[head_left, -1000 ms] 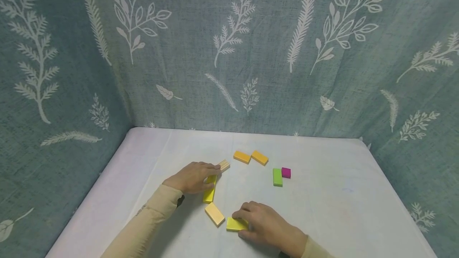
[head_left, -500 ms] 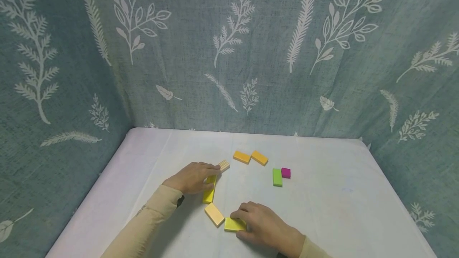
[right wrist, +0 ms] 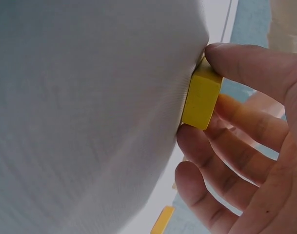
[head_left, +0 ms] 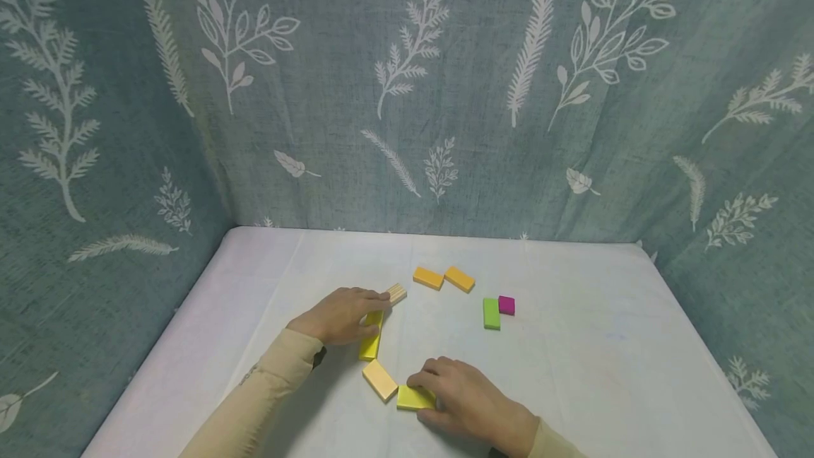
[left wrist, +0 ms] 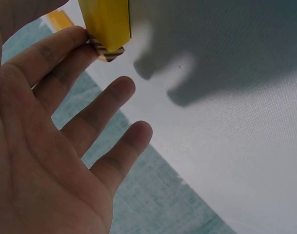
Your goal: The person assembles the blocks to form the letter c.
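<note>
My left hand (head_left: pixel 340 315) lies over a yellow block (head_left: pixel 371 339), with the thumb by its side and the fingertips at its far end, touching a striped wooden block (head_left: pixel 397 293). In the left wrist view the fingers are mostly straight and spread, and the yellow block (left wrist: pixel 107 24) meets the striped block (left wrist: pixel 108 50). My right hand (head_left: pixel 467 398) pinches a second yellow block (head_left: pixel 415 398) between thumb and fingers, flat on the table. A pale wooden block (head_left: pixel 380 380) sits between the two yellow ones; its corner seems to touch the right-hand block.
Two orange blocks (head_left: pixel 429 278) rest farther back on the white-covered table (head_left: pixel 591 345). To the right, a green block (head_left: pixel 492 314) stands beside a small magenta cube (head_left: pixel 506 305). A patterned teal curtain (head_left: pixel 343 90) encloses the back and sides.
My right hand has slid slightly left with its yellow block, closing the gap to the pale wooden block. The left hand has stayed in place.
</note>
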Motion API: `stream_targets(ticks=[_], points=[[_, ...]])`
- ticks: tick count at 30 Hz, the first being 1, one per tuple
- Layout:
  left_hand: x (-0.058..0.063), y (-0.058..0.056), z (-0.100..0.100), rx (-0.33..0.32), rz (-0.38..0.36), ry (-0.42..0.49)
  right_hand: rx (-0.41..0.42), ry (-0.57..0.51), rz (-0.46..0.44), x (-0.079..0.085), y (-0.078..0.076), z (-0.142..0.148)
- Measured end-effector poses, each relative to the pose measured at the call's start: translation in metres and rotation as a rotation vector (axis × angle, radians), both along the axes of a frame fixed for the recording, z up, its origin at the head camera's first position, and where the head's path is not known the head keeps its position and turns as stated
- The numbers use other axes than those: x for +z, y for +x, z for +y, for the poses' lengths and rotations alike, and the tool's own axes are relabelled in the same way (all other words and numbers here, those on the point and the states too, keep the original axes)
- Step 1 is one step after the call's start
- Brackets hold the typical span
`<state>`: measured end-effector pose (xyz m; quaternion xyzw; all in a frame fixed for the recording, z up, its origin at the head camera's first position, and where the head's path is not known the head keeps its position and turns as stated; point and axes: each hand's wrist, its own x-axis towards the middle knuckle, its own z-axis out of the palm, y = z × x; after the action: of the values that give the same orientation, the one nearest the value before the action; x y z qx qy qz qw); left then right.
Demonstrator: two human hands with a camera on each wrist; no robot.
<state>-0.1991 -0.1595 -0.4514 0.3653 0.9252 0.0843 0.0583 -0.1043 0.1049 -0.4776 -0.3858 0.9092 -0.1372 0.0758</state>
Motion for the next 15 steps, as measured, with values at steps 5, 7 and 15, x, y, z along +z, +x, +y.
stream_targets(ticks=[5, 7, 15], points=[[0.0009, 0.0007, -0.0003, 0.005, -0.004, 0.001, 0.000, -0.013, 0.024, -0.0005, 0.0007, 0.0002], [0.0009, 0.0010, -0.0003, 0.007, -0.005, -0.001, 0.001, -0.018, 0.035, -0.0007, 0.0011, 0.0002], [0.0001, 0.0007, 0.0001, 0.025, -0.010, -0.005, -0.027, 0.026, -0.024, 0.0044, -0.0002, -0.0025]])
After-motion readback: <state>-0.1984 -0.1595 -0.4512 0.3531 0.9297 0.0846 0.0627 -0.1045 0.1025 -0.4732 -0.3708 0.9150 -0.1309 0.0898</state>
